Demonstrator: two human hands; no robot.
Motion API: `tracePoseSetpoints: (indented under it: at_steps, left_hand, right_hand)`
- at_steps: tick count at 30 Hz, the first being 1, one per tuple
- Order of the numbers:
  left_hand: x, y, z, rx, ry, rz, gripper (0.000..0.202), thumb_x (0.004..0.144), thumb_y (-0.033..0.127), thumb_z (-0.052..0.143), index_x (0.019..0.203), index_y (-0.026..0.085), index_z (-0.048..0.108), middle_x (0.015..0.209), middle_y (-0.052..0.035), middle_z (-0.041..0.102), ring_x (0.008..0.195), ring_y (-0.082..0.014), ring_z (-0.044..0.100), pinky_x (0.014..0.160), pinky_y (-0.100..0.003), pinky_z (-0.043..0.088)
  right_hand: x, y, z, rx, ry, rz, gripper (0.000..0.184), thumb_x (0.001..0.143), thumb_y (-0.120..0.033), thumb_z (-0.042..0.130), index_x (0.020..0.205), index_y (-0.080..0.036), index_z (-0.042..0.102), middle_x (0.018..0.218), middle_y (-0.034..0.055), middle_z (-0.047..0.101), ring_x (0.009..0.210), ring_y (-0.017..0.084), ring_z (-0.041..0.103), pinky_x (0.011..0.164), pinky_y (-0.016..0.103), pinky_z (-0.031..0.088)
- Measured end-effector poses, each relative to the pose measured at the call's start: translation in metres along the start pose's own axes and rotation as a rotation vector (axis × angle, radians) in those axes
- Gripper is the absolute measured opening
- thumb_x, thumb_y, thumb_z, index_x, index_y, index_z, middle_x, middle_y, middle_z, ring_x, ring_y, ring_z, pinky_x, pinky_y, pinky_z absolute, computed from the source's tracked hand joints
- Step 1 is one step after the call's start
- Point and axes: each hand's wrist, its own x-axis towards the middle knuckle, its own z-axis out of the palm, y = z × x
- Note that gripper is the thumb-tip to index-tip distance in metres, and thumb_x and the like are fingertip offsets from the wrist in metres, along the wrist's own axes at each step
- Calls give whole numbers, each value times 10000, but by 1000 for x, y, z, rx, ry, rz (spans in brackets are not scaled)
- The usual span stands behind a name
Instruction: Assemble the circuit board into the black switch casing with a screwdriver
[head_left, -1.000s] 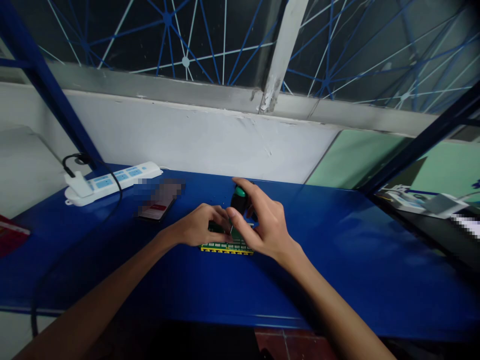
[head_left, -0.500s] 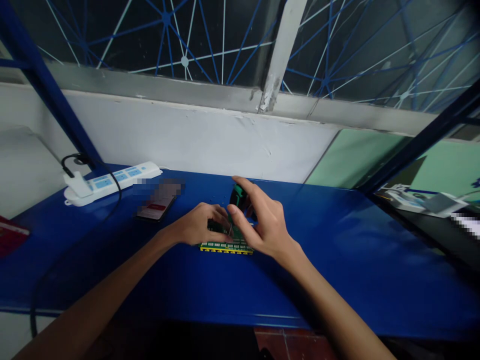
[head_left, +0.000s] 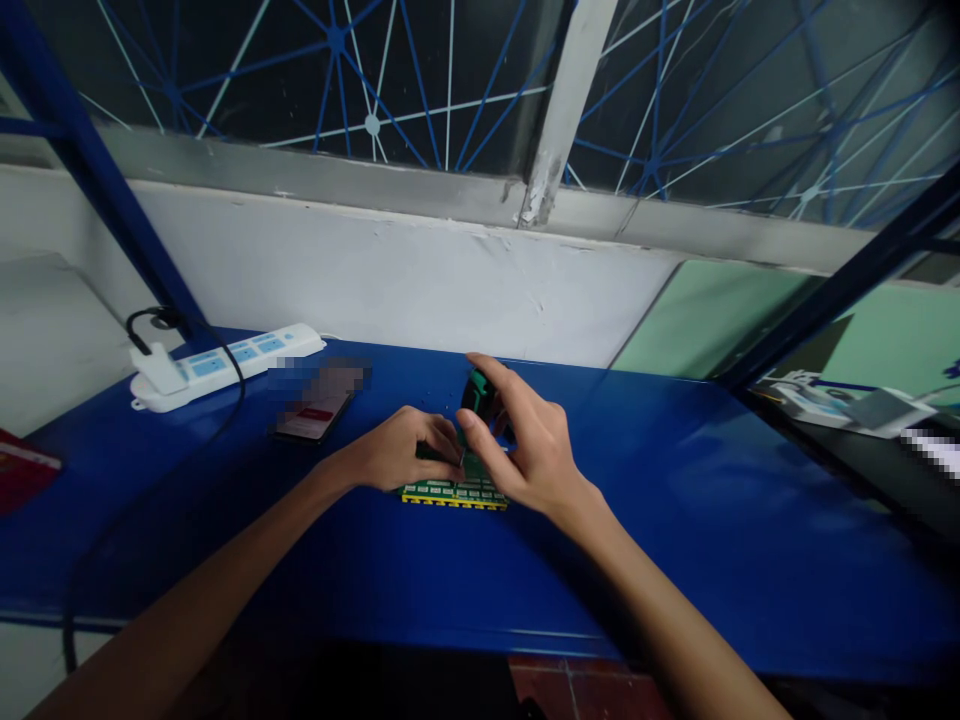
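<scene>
A green circuit board [head_left: 439, 490] with white-marked parts and a yellow strip along its near edge lies on the blue table. My right hand [head_left: 536, 440] is wrapped round the black-and-green handle of a screwdriver [head_left: 477, 392], held upright with its shaft pointing down at the board. Over the board's left part, my left hand [head_left: 401, 448] has its thumb and fingertips pinched together beside the screwdriver's tip. Whatever sits between those fingertips is too small to make out. Both hands cover much of the board.
Several tiny bits, perhaps screws [head_left: 448, 406], lie behind the board. A phone [head_left: 319, 405] rests at the left, near a white power strip [head_left: 232, 365] with a black cable [head_left: 238, 385]. A red item [head_left: 26, 470] is at the far left. The blue table [head_left: 675, 520] meets the wall behind.
My left thumb and fingertips have drawn closer together near the screwdriver's tip. My right hand and the screwdriver have hardly moved.
</scene>
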Motion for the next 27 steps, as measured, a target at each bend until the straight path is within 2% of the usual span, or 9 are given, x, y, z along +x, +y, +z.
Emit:
tracePoseSetpoints:
  at_steps: [13,19,27]
  left_hand:
    - [0,2,-1,-7,-32,21,108,853,212,655,830,171,752,857,-56,745,833,-167,676,761,-274,519]
    - [-1,5,1,44,78,-69,121,758,261,747,768,142,730,753,-25,704,621,-112,585,581,-226,458]
    - [-1,9,0,14,85,-51,91,792,233,709,781,153,751,789,-42,733,706,-137,651,649,-238,488]
  right_hand:
    - [1,-1,0,-21,16,-24,438,930,-269,495,1333,-110,434,927,69,618,651,126,534,589,288,464]
    - [0,1,1,-46,34,-39,402,944,-247,466,1327,-130,434,913,61,615,667,127,544,580,281,453]
    - [2,0,0,-36,25,-44,410,942,-252,467,1334,-136,432,953,68,634,668,128,572,587,282,469]
